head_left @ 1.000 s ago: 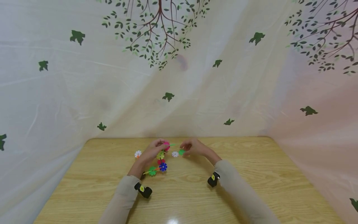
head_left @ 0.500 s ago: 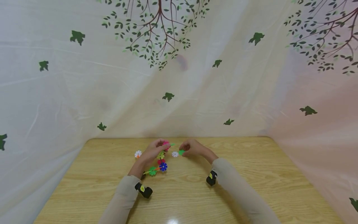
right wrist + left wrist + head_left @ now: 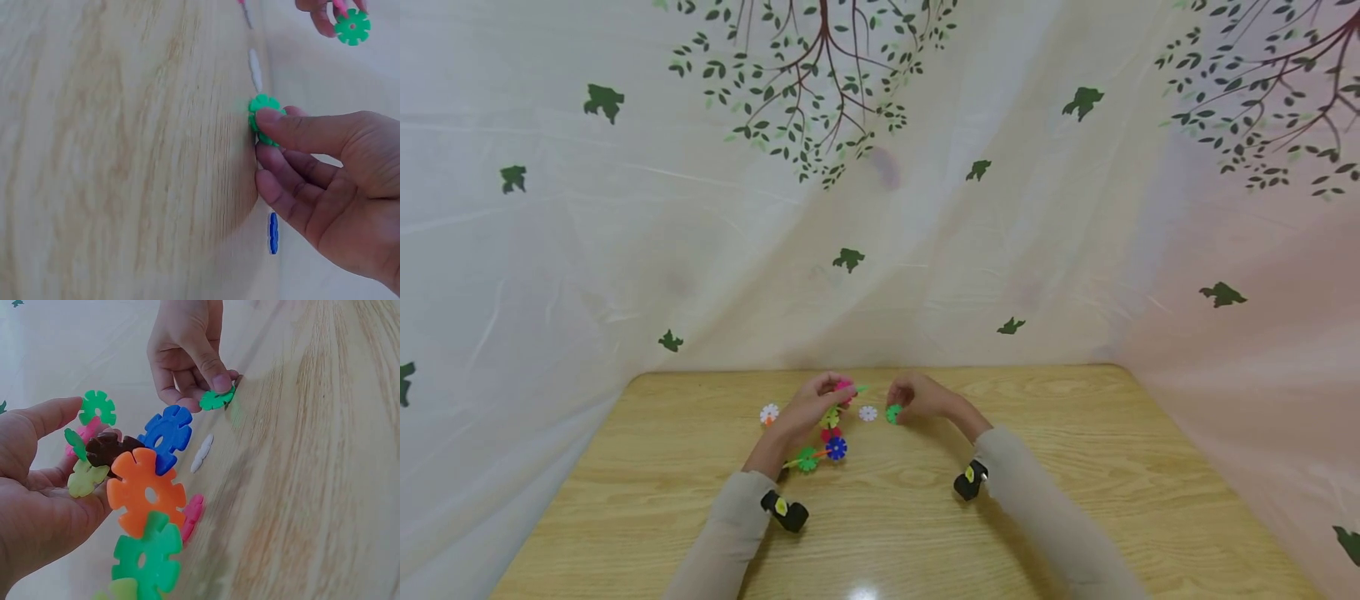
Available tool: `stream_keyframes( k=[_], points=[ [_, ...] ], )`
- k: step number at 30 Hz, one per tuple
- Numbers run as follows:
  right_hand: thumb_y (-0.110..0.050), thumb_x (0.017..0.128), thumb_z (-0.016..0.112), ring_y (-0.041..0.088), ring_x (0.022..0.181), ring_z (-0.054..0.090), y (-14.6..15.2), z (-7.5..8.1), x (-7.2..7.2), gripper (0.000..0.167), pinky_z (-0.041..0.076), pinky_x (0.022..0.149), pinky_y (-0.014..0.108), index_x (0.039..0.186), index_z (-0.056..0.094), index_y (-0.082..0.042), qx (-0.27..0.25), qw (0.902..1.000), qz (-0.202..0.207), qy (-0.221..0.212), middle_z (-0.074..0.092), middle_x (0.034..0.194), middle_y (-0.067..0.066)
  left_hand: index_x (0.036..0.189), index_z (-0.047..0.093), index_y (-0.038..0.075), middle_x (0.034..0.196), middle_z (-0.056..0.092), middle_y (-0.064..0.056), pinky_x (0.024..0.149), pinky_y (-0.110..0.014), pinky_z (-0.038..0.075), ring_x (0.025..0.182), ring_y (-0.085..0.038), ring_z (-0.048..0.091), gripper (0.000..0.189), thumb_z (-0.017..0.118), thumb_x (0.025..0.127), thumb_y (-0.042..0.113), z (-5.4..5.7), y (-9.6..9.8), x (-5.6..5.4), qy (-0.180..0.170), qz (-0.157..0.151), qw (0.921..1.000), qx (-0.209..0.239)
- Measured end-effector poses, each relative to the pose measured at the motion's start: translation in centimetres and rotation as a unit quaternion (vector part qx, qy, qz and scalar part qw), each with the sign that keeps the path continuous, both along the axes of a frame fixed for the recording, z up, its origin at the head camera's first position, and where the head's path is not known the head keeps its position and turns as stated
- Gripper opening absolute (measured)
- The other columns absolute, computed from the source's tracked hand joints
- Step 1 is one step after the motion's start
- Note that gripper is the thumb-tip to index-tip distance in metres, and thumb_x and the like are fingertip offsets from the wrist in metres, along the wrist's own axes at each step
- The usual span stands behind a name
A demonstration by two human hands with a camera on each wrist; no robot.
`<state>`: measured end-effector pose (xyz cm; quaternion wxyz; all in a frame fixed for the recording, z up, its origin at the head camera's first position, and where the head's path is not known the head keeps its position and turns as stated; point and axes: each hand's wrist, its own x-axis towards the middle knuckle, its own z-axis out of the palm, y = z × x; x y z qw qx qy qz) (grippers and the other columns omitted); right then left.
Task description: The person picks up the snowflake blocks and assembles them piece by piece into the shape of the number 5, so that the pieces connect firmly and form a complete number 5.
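My left hand (image 3: 805,408) holds a linked chain of slotted, flower-shaped plastic discs above the table. A pink disc (image 3: 844,390) is at its fingers. Below hang a yellow disc (image 3: 830,419), a blue disc (image 3: 836,448) and a green chain disc (image 3: 807,459); the left wrist view also has an orange disc (image 3: 147,492) and a brown disc (image 3: 112,450) in it. Opposite, my right hand (image 3: 927,397) pinches a separate green disc (image 3: 264,119) between thumb and fingers, tilted at the tabletop. A white disc (image 3: 868,413) lies between the hands.
A pinkish-red disc (image 3: 194,517) is low by the chain. Past the right hand stands a blue disc (image 3: 273,233) in the right wrist view. Left of the left wrist is another white disc (image 3: 769,412) with an orange bit. The table (image 3: 1037,500) ends at a printed curtain (image 3: 925,308).
The green disc in my right hand has shifted slightly right, away from the white disc, and turned from edge-on to show its face. My left hand and the chain stay nearly still.
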<state>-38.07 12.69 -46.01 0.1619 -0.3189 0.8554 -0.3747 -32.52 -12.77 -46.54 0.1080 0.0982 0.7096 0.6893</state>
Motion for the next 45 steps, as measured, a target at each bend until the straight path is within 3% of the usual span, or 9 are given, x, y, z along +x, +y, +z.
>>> stream_keyframes(
  k=[10, 15, 19, 29, 38, 45],
  points=[
    [0.003, 0.087, 0.073, 0.013, 0.085, 0.064, 0.4, -0.5, 0.8, 0.023, 0.056, 0.079, 0.027, 0.109, 0.07, 0.005, -0.065, 0.9962, -0.051, -0.026, 0.072, 0.096, 0.013, 0.13, 0.055, -0.006, 0.112, 0.064, -0.012, 0.092, -0.039, 0.054, 0.1, -0.026, 0.062, 0.039, 0.062, 0.103, 0.021, -0.2, 0.0, 0.1, 0.005, 0.008, 0.9999, -0.007],
    [0.003, 0.089, 0.071, 0.019, 0.078, 0.069, 0.1, 0.1, 1.2, 0.029, 0.063, 0.078, 0.045, 0.117, 0.069, 0.009, -0.132, 0.9872, -0.072, -0.055, 0.071, 0.096, 0.018, 0.131, 0.054, -0.007, 0.108, 0.064, -0.008, 0.088, -0.036, 0.054, 0.099, -0.026, 0.062, 0.04, 0.063, 0.103, 0.021, -0.1, 0.1, 0.0, 0.004, 0.014, 0.9999, -0.006],
    [0.001, 0.091, 0.071, 0.017, 0.079, 0.07, -0.1, 0.6, 1.4, 0.03, 0.062, 0.082, 0.052, 0.119, 0.067, 0.011, -0.163, 0.9815, -0.082, -0.058, 0.072, 0.098, 0.02, 0.132, 0.052, -0.008, 0.105, 0.063, -0.004, 0.09, -0.037, 0.054, 0.099, -0.024, 0.061, 0.043, 0.063, 0.102, 0.021, -0.1, 0.2, 0.0, 0.003, 0.013, 0.9999, -0.005],
    [0.001, 0.091, 0.072, 0.013, 0.081, 0.072, -1.3, 1.1, 2.0, 0.029, 0.058, 0.09, 0.057, 0.118, 0.066, 0.012, -0.22, 0.9633, -0.127, -0.087, 0.069, 0.1, 0.015, 0.132, 0.052, -0.009, 0.107, 0.063, -0.009, 0.091, -0.04, 0.053, 0.096, -0.024, 0.06, 0.043, 0.063, 0.102, 0.02, 0.0, 0.2, 0.0, 0.005, 0.011, 0.9999, 0.0],
    [0.003, 0.091, 0.071, 0.013, 0.078, 0.072, -1.9, 0.6, 1.6, 0.028, 0.061, 0.086, 0.052, 0.115, 0.063, 0.013, -0.276, 0.9467, -0.138, -0.092, 0.07, 0.094, 0.009, 0.126, 0.057, -0.002, 0.107, 0.063, -0.009, 0.089, -0.038, 0.054, 0.096, -0.024, 0.062, 0.034, 0.064, 0.102, 0.02, -0.1, 0.2, -0.2, 0.011, 0.013, 0.9998, 0.003],
    [0.001, 0.092, 0.071, 0.014, 0.078, 0.073, -2.3, 0.5, 1.6, 0.028, 0.055, 0.09, 0.064, 0.114, 0.062, 0.014, -0.295, 0.9408, -0.131, -0.105, 0.069, 0.091, 0.005, 0.126, 0.058, 0.0, 0.108, 0.064, -0.009, 0.093, -0.042, 0.053, 0.101, -0.028, 0.062, 0.033, 0.065, 0.101, 0.022, -0.1, 0.2, -0.4, 0.008, 0.02, 0.9998, -0.004]
  ],
)
